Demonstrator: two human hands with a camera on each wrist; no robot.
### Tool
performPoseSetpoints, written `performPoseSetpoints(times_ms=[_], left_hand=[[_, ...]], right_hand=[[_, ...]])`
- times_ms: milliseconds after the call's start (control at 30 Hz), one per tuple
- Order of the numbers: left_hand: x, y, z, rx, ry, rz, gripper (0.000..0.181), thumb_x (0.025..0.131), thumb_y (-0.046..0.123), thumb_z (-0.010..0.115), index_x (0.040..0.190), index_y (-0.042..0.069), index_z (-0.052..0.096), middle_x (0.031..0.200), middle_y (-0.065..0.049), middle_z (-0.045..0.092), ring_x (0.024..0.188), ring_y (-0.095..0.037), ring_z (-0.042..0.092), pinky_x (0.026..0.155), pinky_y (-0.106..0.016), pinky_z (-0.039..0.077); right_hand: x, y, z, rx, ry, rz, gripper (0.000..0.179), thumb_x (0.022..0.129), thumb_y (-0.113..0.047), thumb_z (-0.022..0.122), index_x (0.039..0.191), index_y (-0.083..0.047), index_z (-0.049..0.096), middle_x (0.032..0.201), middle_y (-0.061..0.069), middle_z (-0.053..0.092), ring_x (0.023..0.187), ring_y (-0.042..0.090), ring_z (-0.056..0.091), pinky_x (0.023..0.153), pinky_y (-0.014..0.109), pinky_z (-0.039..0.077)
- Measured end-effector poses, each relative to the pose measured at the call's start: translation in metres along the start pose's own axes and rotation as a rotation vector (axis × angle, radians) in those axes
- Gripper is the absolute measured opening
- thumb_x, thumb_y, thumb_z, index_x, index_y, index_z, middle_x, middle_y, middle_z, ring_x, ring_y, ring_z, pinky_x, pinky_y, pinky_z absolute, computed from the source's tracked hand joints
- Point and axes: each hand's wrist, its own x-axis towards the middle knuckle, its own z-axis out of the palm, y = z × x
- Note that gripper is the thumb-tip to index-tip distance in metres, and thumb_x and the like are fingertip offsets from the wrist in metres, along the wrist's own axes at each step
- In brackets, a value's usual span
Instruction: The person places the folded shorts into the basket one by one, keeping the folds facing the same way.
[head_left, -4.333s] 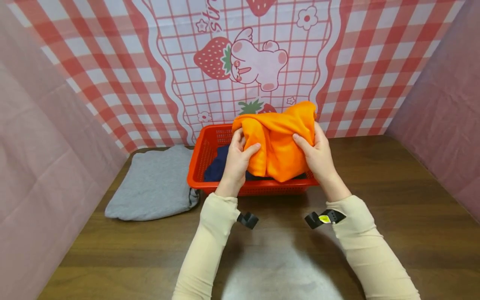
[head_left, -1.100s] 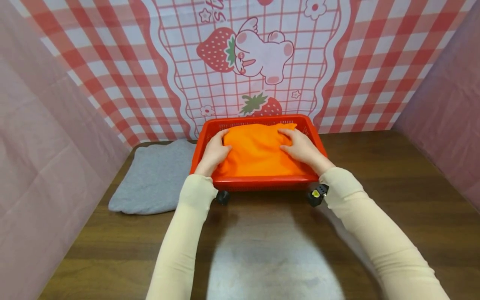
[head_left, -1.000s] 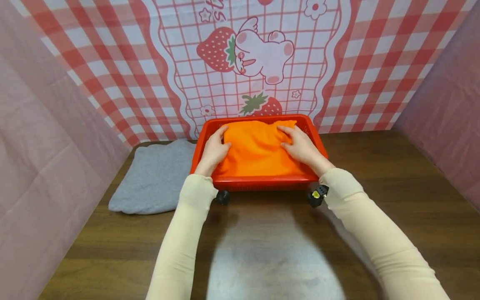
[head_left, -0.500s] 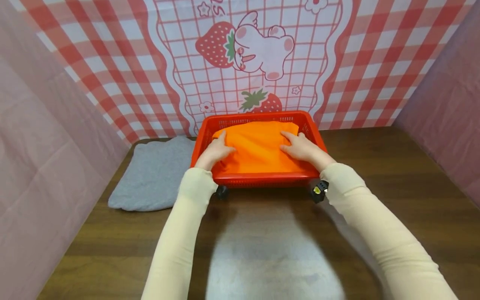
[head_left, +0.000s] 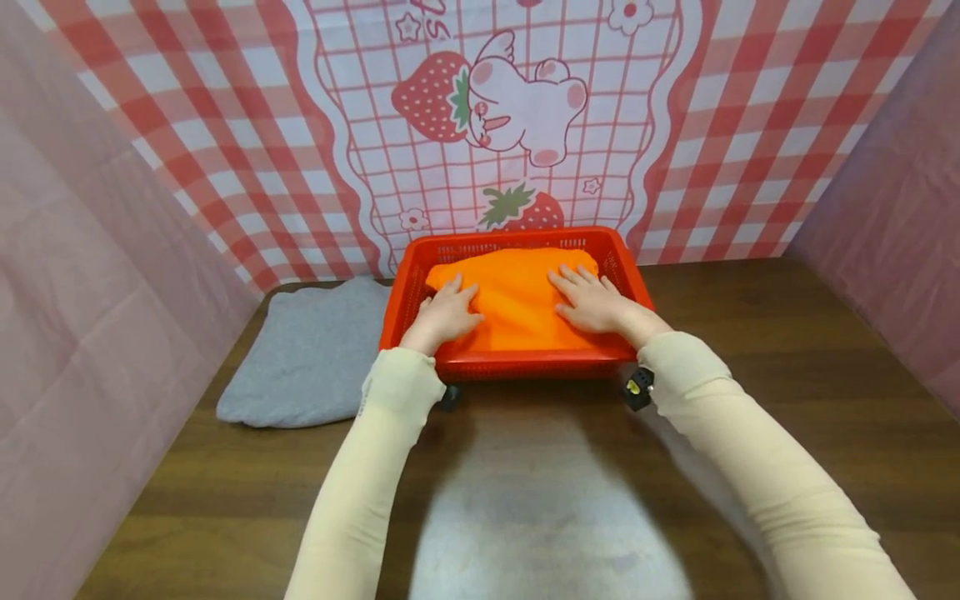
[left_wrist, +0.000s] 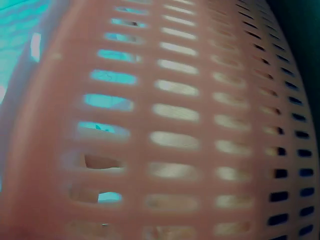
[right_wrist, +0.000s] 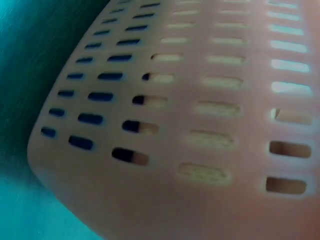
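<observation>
A folded orange garment lies inside the red plastic basket in the head view; its exact kind does not show. My left hand rests on the garment's left part, fingers extended and spread. On the right part, my right hand lies palm down with its fingers spread too. Both wrist views are filled by the basket's slotted wall, and neither hand's fingers can be made out clearly there. Pale and dark patches of cloth show through the slots in the right wrist view's basket wall.
A folded grey cloth lies left of the basket on the brown wooden table. Behind stands a red-and-white checked curtain with a strawberry print. Pink drapes close off both sides.
The orange garment, held above the basket in both hands earlier, is now inside it and covers the dark blue cloth. Both hands have since moved from its sides onto its top, fingers spreading.
</observation>
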Motion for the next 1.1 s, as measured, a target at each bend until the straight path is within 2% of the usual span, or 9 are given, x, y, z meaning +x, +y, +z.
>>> performPoseSetpoints(times_ms=[133,333,467,667,733,967,1100], left_hand=[[0.004,-0.002,0.008,-0.001,0.004,-0.017,0.058,0.093,0.035,0.046,0.144,0.016,0.026,0.153,-0.009,0.008,0.14,-0.024,0.009,0.109,-0.051,0.012],[0.002,0.0,0.01,0.033,-0.071,-0.031,0.063,0.092,0.036,0.047,0.146,0.016,0.021,0.153,-0.01,0.002,0.14,-0.026,0.006,0.109,-0.052,0.014],[0.0,0.001,0.008,0.019,-0.08,-0.03,0.062,0.092,0.035,0.046,0.146,0.017,0.022,0.153,-0.009,0.003,0.14,-0.026,0.007,0.109,-0.052,0.013],[-0.009,-0.001,0.002,0.047,-0.088,0.01,0.049,0.095,0.029,0.042,0.142,0.018,0.033,0.152,-0.008,0.015,0.137,-0.025,0.022,0.109,-0.046,0.02],[-0.011,-0.002,0.001,0.054,-0.091,0.001,0.045,0.095,0.028,0.042,0.139,0.02,0.038,0.151,-0.007,0.02,0.135,-0.025,0.027,0.109,-0.044,0.021],[-0.011,-0.005,0.006,0.049,-0.154,-0.06,0.043,0.095,0.029,0.04,0.138,0.022,0.04,0.15,-0.004,0.021,0.135,-0.025,0.025,0.11,-0.046,0.014],[-0.01,-0.006,0.008,0.022,-0.159,-0.054,0.044,0.095,0.03,0.04,0.138,0.021,0.039,0.15,-0.004,0.022,0.135,-0.025,0.025,0.11,-0.046,0.015]], right_hand=[[0.001,0.003,0.004,0.04,-0.029,-0.013,0.06,0.095,-0.026,0.04,0.146,-0.009,0.013,0.151,0.018,0.006,0.137,0.04,0.001,0.107,0.059,0.002],[0.002,0.004,0.007,0.061,-0.103,-0.015,0.061,0.096,-0.029,0.039,0.146,-0.009,0.012,0.151,0.018,0.005,0.137,0.039,0.003,0.107,0.058,0.002],[0.0,0.004,0.006,0.064,-0.11,-0.01,0.06,0.096,-0.029,0.039,0.147,-0.01,0.012,0.151,0.018,0.006,0.138,0.038,0.003,0.107,0.058,0.001],[-0.013,0.004,-0.003,0.083,-0.108,-0.014,0.055,0.095,-0.025,0.04,0.145,-0.012,0.021,0.15,0.018,0.016,0.137,0.036,0.012,0.106,0.059,-0.001],[-0.018,0.004,-0.006,0.092,-0.119,-0.02,0.054,0.095,-0.022,0.042,0.145,-0.012,0.023,0.149,0.018,0.019,0.136,0.037,0.016,0.106,0.058,0.001],[-0.024,0.007,-0.002,0.163,-0.205,-0.033,0.056,0.094,-0.021,0.043,0.145,-0.016,0.022,0.151,0.015,0.014,0.137,0.037,0.015,0.108,0.055,0.01],[-0.02,0.008,0.001,0.136,-0.18,-0.058,0.054,0.094,-0.017,0.043,0.144,-0.012,0.025,0.15,0.018,0.017,0.136,0.037,0.017,0.108,0.054,0.011]])
